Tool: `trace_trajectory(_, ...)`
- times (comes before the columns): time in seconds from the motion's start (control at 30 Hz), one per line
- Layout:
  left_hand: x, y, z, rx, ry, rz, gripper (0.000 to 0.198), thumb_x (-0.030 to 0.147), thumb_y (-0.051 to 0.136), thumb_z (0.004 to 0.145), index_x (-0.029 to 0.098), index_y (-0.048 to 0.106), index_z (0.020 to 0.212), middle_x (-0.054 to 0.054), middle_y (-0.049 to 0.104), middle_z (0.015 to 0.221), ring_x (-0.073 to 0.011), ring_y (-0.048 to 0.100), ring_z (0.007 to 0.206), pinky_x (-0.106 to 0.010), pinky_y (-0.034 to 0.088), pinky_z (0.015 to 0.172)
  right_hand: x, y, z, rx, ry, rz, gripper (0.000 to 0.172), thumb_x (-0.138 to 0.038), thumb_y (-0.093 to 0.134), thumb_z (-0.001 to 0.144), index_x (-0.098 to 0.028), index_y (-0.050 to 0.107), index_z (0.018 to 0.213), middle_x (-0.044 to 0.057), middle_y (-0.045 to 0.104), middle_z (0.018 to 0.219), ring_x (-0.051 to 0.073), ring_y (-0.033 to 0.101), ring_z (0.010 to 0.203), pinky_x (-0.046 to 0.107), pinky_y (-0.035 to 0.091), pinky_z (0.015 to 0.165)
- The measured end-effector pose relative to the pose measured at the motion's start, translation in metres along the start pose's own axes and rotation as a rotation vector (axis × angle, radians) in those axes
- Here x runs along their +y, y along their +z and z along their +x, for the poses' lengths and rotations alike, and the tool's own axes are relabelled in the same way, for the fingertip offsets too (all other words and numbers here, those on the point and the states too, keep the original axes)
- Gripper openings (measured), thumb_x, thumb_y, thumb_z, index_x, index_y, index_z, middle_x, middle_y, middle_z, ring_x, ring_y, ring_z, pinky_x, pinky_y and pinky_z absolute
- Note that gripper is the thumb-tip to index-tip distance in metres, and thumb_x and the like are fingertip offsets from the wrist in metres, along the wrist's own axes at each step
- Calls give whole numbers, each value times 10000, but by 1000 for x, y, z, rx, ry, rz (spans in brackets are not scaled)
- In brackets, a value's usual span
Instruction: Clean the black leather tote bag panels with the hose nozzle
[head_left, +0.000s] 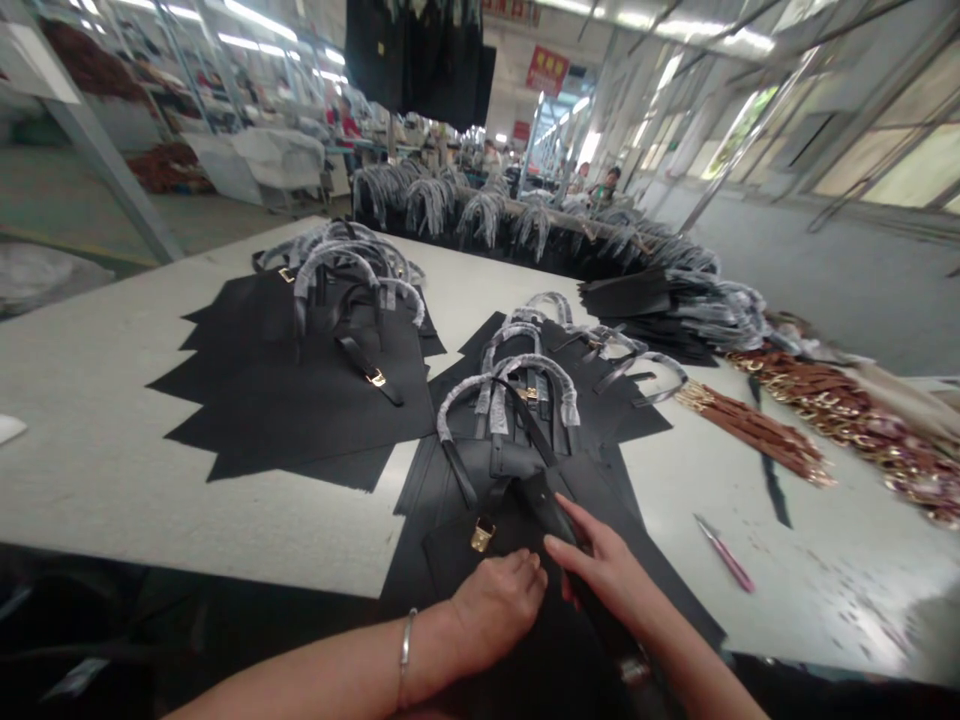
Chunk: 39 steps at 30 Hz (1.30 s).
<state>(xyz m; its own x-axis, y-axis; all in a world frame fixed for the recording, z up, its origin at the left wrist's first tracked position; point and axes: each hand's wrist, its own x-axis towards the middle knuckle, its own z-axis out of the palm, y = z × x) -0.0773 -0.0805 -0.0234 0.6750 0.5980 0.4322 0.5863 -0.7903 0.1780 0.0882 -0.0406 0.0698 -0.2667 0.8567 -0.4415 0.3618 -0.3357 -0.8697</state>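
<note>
My right hand [604,565] is closed around a black strap [546,505], with the thumb on one side and the fingers on the other. The strap runs down under my wrist toward the front edge. My left hand [502,600] is curled beside it, knuckles up, over a black bag panel [450,550]; whatever its fingers pinch is hidden. A gold buckle [482,535] lies on that panel, just above my left hand. Beyond both hands, black panels are stacked, with plastic-wrapped handles [536,370] arching up from them.
Another stack of black panels [300,400] lies on the white table [315,535] at left. To the right are a pink-handled cutting tool [724,553], a black strip [769,470] and brown straps [757,430] with gold hardware. Wrapped handles [427,205] line a rack behind.
</note>
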Motion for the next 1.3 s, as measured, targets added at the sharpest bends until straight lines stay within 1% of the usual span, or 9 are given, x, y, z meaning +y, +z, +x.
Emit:
trace_trajectory(0.1,-7,-14,-9,115,-204,-93,152,98,444,890,155,569,955,-54,632,847,-190,590,785,-310,510,732,13,-4,-10,-68,46,28,826,-450,663,788,-142,291,1458,-37,641,583,140,598,434,231,473,412)
trace_trajectory(0.2,-19,-25,-13,267,-579,-39,173,131,482,870,152,523,1036,-96,588,969,-244,559,890,-415,497,803,21,-6,-23,-117,79,105,816,-446,660,794,-151,283,1455,-12,670,681,117,596,430,216,473,404)
trace_trajectory(0.3,-33,-26,-10,265,-760,-61,306,137,519,851,132,468,1152,-120,533,1071,-262,524,1002,-435,479,879,18,-5,-30,-113,103,162,806,-427,664,792,-159,283,1450,27,693,812,91,596,427,199,467,398)
trace_trajectory(0.5,-46,-22,-4,178,-796,-67,289,155,500,876,129,476,1163,-110,529,1072,-258,511,1031,-428,464,906,0,3,-15,-63,149,215,706,-401,672,776,-152,397,1377,29,681,806,102,605,412,200,454,362)
trace_trajectory(0.67,-49,-28,-7,213,-840,-168,223,186,556,842,161,538,1063,-79,514,1036,-226,544,984,-371,473,872,-12,9,-3,74,20,181,854,-429,684,763,-141,266,1450,18,687,790,102,587,407,210,449,373)
trace_trajectory(0.83,-46,-44,-1,233,-932,-338,162,222,649,762,174,596,908,-61,603,913,-233,588,895,-351,460,810,-11,0,-29,12,-11,155,879,-481,689,753,-152,268,1451,47,715,816,110,599,426,221,458,401)
trace_trajectory(0.97,-31,-57,13,166,-1007,-776,185,259,657,735,172,636,898,-8,640,692,-180,601,613,-280,444,613,-4,-5,-59,-28,35,234,893,-494,701,741,-176,268,1455,62,715,866,108,607,434,223,463,404)
trace_trajectory(1.13,-13,-57,30,215,-857,-1167,224,211,572,734,153,658,933,-8,653,730,-158,603,629,-241,450,579,-5,-9,-81,-103,58,344,743,-472,690,766,-241,374,1397,68,691,980,93,631,475,191,455,415)
trace_trajectory(1.3,-11,-48,36,187,-769,-1240,225,156,512,717,129,666,878,15,595,630,-98,458,499,-200,326,472,-9,-14,-78,-165,41,416,662,-478,674,780,-240,428,1346,73,683,983,89,622,469,184,457,407)
